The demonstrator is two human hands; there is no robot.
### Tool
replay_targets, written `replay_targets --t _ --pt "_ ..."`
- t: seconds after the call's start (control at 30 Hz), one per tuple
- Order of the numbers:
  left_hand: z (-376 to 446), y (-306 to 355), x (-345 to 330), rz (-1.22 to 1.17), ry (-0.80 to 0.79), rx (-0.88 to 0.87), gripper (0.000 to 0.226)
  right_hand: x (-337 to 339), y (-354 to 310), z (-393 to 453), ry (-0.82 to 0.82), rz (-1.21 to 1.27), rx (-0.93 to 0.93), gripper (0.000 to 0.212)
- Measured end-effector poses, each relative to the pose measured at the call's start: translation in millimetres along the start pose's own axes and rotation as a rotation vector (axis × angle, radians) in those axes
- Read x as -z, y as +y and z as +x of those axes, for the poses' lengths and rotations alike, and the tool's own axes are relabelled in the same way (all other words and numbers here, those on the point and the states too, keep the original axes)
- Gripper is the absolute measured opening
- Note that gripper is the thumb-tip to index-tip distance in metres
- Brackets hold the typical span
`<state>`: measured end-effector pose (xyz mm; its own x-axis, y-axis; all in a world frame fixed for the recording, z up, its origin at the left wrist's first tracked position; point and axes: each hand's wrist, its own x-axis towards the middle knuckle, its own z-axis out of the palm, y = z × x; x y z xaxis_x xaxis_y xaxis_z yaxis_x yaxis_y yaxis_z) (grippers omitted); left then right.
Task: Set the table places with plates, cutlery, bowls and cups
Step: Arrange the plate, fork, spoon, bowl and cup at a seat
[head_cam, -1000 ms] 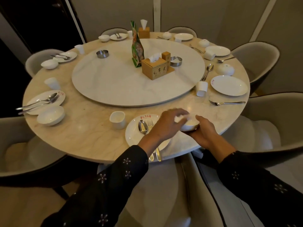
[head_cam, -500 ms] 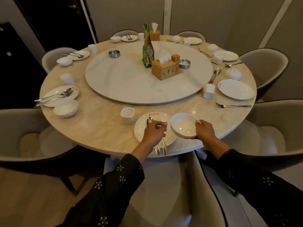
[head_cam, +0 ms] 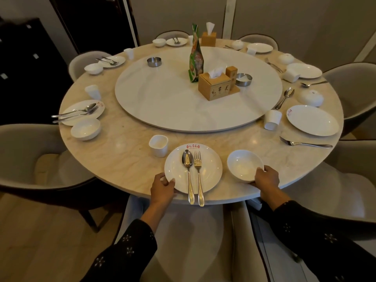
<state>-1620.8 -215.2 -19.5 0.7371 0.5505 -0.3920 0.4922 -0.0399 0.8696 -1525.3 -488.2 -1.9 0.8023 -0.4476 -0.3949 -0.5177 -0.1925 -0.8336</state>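
Left hand (head_cam: 162, 187) grips plate (head_cam: 211, 165), right hand (head_cam: 265, 177) bowl (head_cam: 243, 164).

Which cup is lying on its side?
The cup at the right place setting, between the lazy Susan and the bare plate. Its open mouth faces the camera; the cup nearest the person stands upright.

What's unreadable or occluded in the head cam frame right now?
- Left hand: fingertips hidden under the near plate rim; depth of grip unclear.
- Right hand: fingers behind the near bowl edge; cannot tell whether the bowl rests on the table.
- Far place settings: too small to check the cutlery.
- Cup behind the green packet: mostly hidden.
- Plate logo: too small to read.
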Motion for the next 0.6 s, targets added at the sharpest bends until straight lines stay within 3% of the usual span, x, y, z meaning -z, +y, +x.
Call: replay_targets --t 0.6 --pt "9.2 4.7 2.6 -0.092 0.004 0.014 0.052 -3.6 -5.1 11.9 0.032 -0.11 0.081 0.034"
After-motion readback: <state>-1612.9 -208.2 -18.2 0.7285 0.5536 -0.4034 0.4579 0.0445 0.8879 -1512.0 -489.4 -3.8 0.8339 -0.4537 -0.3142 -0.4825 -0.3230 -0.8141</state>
